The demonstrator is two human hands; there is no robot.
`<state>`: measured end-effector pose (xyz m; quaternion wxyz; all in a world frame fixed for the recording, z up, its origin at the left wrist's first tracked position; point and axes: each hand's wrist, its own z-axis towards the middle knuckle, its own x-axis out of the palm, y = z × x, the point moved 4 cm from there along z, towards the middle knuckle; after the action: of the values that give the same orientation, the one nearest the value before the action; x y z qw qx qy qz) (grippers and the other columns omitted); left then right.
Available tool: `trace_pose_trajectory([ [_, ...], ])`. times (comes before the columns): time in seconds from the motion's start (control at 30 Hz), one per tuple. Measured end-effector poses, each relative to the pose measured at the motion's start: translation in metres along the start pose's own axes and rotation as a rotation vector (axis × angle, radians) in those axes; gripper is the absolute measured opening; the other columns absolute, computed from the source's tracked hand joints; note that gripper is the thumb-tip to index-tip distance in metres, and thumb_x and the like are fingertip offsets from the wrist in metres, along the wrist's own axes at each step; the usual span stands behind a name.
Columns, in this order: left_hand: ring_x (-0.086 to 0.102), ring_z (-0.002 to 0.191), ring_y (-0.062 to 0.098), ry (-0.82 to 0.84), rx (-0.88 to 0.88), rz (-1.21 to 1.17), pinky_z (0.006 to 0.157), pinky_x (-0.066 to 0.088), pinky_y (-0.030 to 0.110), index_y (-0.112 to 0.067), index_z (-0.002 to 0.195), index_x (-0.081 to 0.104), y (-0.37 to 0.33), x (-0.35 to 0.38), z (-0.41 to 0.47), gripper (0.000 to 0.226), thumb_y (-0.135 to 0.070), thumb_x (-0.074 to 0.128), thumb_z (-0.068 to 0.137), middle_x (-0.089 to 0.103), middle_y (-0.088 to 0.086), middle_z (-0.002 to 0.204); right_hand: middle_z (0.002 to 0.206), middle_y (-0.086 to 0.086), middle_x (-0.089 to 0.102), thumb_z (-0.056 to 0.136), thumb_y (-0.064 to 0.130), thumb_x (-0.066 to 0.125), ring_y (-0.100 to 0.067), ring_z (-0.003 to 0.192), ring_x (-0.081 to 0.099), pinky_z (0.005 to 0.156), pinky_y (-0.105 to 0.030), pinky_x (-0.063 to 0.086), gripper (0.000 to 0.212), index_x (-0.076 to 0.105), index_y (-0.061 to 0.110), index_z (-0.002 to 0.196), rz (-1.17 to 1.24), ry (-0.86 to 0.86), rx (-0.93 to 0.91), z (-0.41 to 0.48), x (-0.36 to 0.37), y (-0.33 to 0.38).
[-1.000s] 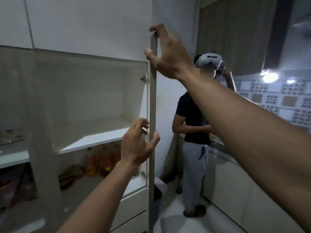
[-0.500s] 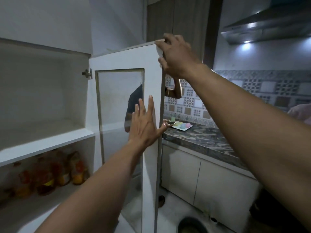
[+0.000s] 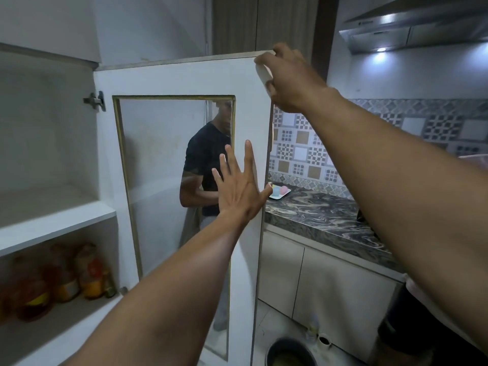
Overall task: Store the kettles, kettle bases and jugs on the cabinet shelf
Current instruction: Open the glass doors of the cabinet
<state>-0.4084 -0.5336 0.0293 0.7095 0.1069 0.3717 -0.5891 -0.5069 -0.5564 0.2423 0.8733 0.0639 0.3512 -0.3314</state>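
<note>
- Right hand [image 3: 287,77] fingers curl over the cabinet door [image 3: 184,77] top corner; left hand [image 3: 239,188] lies flat and spread on its inner face.
- Door has swung from edge-on to wide open — the upper shelf [image 3: 60,223] stands bare.
- No kettles, bases or jugs in view; fetching comes next.

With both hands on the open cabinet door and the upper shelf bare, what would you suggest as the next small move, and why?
Probably let go of the cabinet door and turn to fetch the first kettle or jug. The door already stands wide open, the right hand gripping its top corner and the left hand flat against its edge. The upper shelf is bare, and no kettle, base or jug is in view.
</note>
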Motion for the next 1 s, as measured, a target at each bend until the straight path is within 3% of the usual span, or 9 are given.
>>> trace_pose_trajectory([
  [0.43, -0.001, 0.151, 0.044, 0.012, -0.019, 0.022, 0.117, 0.008, 0.062, -0.032, 0.155, -0.017, -0.015, 0.038, 0.03, 0.112, -0.075, 0.053, 0.079, -0.011, 0.02, 0.164, 0.149, -0.009, 0.042, 0.087, 0.003, 0.067, -0.036, 0.135, 0.04, 0.103, -0.048, 0.047, 0.064, 0.045, 0.023, 0.143, 0.042, 0.029, 0.076, 0.023, 0.033, -0.036],
  [0.5, 0.002, 0.151, 0.043, 0.013, 0.002, 0.032, 0.117, 0.008, 0.062, -0.034, 0.155, -0.016, -0.011, 0.036, 0.032, 0.106, -0.079, 0.046, 0.081, -0.008, 0.018, 0.165, 0.15, -0.012, 0.042, 0.086, 0.004, 0.064, -0.037, 0.14, 0.035, 0.112, -0.055, 0.038, 0.062, 0.046, 0.021, 0.143, 0.03, 0.017, 0.103, 0.026, 0.036, -0.033],
  [0.6, 0.006, 0.152, 0.038, 0.013, 0.056, 0.073, 0.118, 0.008, 0.06, -0.035, 0.156, -0.01, 0.004, 0.025, 0.034, 0.093, -0.083, 0.024, 0.084, -0.001, 0.013, 0.167, 0.16, -0.015, 0.032, 0.089, 0.008, 0.058, -0.039, 0.153, 0.018, 0.123, -0.063, 0.011, 0.058, 0.047, 0.017, 0.146, -0.018, -0.031, 0.11, 0.03, 0.038, -0.016],
  [0.77, 0.011, 0.152, 0.035, -0.01, -0.005, 0.176, 0.119, 0.008, 0.057, -0.031, 0.157, -0.002, 0.075, -0.018, 0.034, 0.077, -0.069, 0.023, 0.095, 0.007, 0.012, 0.166, 0.16, -0.017, 0.033, 0.088, 0.008, 0.054, -0.035, 0.153, 0.018, 0.123, -0.061, 0.013, 0.06, 0.045, 0.012, 0.147, 0.093, -0.062, 0.002, 0.036, 0.054, 0.05],
  [1.0, 0.022, 0.147, 0.037, -0.04, -0.244, 0.429, 0.118, 0.018, 0.06, -0.023, 0.157, 0.014, 0.222, -0.116, -0.017, 0.067, -0.052, 0.031, 0.1, 0.022, 0.017, 0.161, 0.154, -0.016, 0.039, 0.093, 0.015, 0.047, -0.036, 0.144, 0.033, 0.118, -0.057, 0.027, 0.055, 0.042, 0.011, 0.148, 0.373, 0.125, -0.18, 0.032, 0.119, 0.185],
])
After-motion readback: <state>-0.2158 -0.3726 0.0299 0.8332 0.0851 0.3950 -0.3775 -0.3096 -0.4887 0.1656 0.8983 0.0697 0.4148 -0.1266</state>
